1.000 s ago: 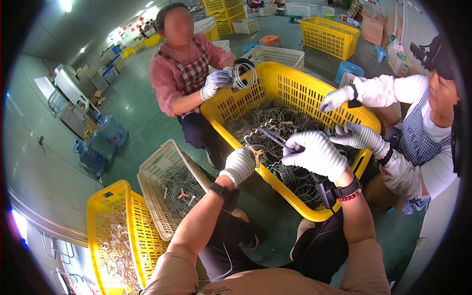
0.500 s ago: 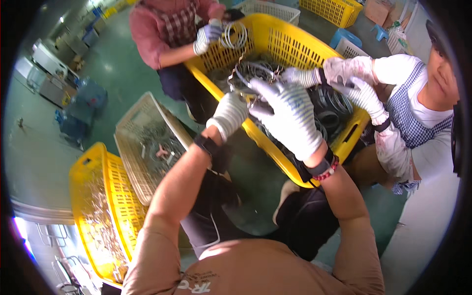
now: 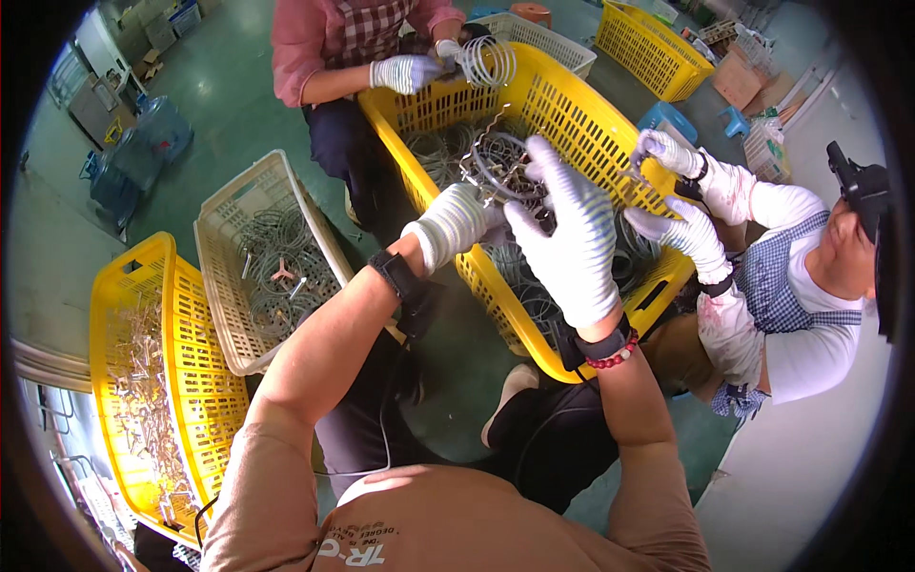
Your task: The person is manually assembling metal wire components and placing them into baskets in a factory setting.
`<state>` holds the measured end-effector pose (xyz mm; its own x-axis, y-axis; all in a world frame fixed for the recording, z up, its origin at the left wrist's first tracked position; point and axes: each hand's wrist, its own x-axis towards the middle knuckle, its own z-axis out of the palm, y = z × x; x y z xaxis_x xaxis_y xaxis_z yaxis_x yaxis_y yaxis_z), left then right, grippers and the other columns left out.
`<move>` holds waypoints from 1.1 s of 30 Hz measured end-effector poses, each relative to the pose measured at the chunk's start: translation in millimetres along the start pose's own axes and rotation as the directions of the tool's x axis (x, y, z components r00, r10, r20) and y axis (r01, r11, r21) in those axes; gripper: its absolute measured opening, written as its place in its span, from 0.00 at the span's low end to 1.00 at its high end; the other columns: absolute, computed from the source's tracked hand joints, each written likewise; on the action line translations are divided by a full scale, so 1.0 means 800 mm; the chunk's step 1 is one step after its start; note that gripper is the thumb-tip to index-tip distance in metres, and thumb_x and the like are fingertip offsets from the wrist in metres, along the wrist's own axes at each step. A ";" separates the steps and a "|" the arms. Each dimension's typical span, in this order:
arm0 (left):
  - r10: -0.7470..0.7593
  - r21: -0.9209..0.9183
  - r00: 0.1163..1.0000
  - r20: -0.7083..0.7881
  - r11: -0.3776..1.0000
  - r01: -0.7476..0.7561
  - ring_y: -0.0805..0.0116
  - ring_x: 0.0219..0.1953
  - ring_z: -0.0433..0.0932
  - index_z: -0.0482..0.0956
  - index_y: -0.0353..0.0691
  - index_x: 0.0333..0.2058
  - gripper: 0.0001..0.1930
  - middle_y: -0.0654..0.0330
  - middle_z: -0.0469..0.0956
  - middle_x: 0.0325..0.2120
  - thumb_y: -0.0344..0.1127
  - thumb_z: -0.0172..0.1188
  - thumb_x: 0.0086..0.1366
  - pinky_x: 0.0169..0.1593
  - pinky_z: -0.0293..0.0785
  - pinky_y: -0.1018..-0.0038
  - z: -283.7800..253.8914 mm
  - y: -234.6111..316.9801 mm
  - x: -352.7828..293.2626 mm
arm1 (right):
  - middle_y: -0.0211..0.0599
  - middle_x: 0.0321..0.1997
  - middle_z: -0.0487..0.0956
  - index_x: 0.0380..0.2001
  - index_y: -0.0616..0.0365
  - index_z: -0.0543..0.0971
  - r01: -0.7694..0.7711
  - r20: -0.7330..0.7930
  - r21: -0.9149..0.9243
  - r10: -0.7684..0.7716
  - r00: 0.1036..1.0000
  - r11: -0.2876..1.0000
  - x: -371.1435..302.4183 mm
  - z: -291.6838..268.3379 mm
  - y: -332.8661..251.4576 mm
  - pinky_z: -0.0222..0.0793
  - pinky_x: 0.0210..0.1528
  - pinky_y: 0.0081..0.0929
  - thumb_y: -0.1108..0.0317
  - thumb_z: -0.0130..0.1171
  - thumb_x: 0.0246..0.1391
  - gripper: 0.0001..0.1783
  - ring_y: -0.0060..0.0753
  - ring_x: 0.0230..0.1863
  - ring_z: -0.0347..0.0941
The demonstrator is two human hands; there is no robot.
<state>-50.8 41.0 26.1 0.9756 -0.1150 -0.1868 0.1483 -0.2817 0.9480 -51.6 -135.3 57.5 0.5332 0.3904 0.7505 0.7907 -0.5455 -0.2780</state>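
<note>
Both my hands wear white knit gloves and work over a big yellow slatted crate (image 3: pixel 572 114) full of coiled metal hoses. My left hand (image 3: pixel 453 221) is closed on a coiled metal hose (image 3: pixel 500 167) lifted above the crate. My right hand (image 3: pixel 570 234) has its fingers spread and touches the same coil from the right side. A dark watch sits on my left wrist, a red bead bracelet on my right.
A person in a pink plaid shirt across the crate holds a coil (image 3: pixel 486 59). Another person at the right has gloved hands (image 3: pixel 686 205) in the crate. A beige basket (image 3: pixel 229 248) and a yellow crate (image 3: pixel 191 381) of metal parts stand at my left. Green floor.
My view has dropped and swung closer over the crate. Both hands lifted the coil higher; my right hand opened its fingers against it.
</note>
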 end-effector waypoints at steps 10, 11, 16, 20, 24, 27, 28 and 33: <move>0.044 0.027 0.998 0.050 0.999 -0.046 0.80 0.18 0.69 0.84 0.39 0.40 0.08 0.66 0.82 0.21 0.36 0.63 0.69 0.22 0.64 0.79 0.001 -0.013 0.011 | 0.42 0.35 0.85 0.39 0.56 0.86 -0.055 -0.030 0.108 0.058 0.998 0.993 -0.014 0.006 0.028 0.74 0.40 0.39 0.68 0.69 0.54 0.09 0.48 0.36 0.81; 0.069 0.037 0.997 0.041 0.997 -0.071 0.80 0.18 0.69 0.83 0.39 0.42 0.09 0.66 0.82 0.21 0.37 0.63 0.69 0.22 0.64 0.79 0.000 -0.018 0.009 | 0.42 0.34 0.85 0.38 0.56 0.86 -0.095 -0.065 0.169 0.107 0.992 0.981 -0.011 0.006 0.027 0.74 0.39 0.39 0.69 0.69 0.55 0.08 0.48 0.35 0.80; -0.017 0.043 1.000 0.026 0.999 0.016 0.80 0.18 0.70 0.84 0.38 0.40 0.09 0.66 0.83 0.22 0.37 0.64 0.69 0.22 0.66 0.80 0.002 -0.015 0.009 | 0.41 0.32 0.85 0.36 0.57 0.87 -0.052 -0.047 0.113 0.058 0.997 0.992 -0.012 0.006 0.025 0.74 0.39 0.39 0.69 0.70 0.54 0.07 0.48 0.34 0.81; 0.035 0.008 0.999 -0.011 0.999 -0.034 0.79 0.19 0.72 0.84 0.38 0.34 0.09 0.65 0.83 0.23 0.38 0.64 0.68 0.21 0.66 0.81 0.006 -0.025 0.014 | 0.42 0.33 0.85 0.36 0.57 0.87 0.004 0.010 -0.049 -0.003 1.000 0.999 -0.010 -0.008 0.014 0.74 0.39 0.40 0.68 0.71 0.53 0.07 0.49 0.35 0.81; 0.065 -0.083 0.997 0.042 0.995 -0.062 0.81 0.18 0.67 0.84 0.39 0.33 0.10 0.68 0.80 0.22 0.40 0.63 0.70 0.21 0.61 0.81 0.006 -0.019 0.007 | 0.35 0.38 0.86 0.47 0.56 0.85 -0.116 -0.071 0.197 0.132 0.989 0.974 -0.007 -0.016 0.018 0.73 0.36 0.31 0.74 0.72 0.51 0.18 0.32 0.32 0.78; 0.069 -0.393 0.963 0.260 0.919 0.041 0.84 0.17 0.58 0.81 0.41 0.30 0.13 0.70 0.73 0.20 0.42 0.61 0.71 0.20 0.51 0.82 -0.004 0.004 -0.021 | 0.33 0.51 0.82 0.64 0.55 0.76 -0.391 -0.013 0.451 0.444 0.896 0.802 -0.002 -0.039 0.037 0.74 0.38 0.18 0.77 0.73 0.51 0.36 0.18 0.31 0.72; 0.090 -0.440 0.953 0.290 0.897 0.049 0.84 0.17 0.58 0.80 0.40 0.29 0.14 0.70 0.73 0.20 0.42 0.60 0.72 0.20 0.50 0.82 -0.003 0.011 -0.027 | 0.34 0.57 0.79 0.68 0.54 0.71 -0.383 0.082 0.655 0.443 0.893 0.651 -0.004 -0.035 0.046 0.75 0.40 0.19 0.77 0.73 0.51 0.40 0.19 0.34 0.72; 0.068 -0.515 0.888 0.455 0.834 0.200 0.85 0.16 0.57 0.81 0.35 0.40 0.12 0.69 0.70 0.20 0.40 0.60 0.70 0.19 0.50 0.83 0.009 0.035 -0.038 | 0.33 0.68 0.72 0.73 0.52 0.63 -0.342 0.287 0.740 0.187 0.939 0.579 -0.021 -0.019 0.041 0.76 0.48 0.25 0.69 0.79 0.46 0.52 0.28 0.52 0.75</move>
<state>-77.8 29.8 56.9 0.8028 -0.5548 -0.2186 0.4020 0.2327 0.8856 -39.4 -170.7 44.9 0.7352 0.4779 0.4806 0.4983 0.0997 -0.8613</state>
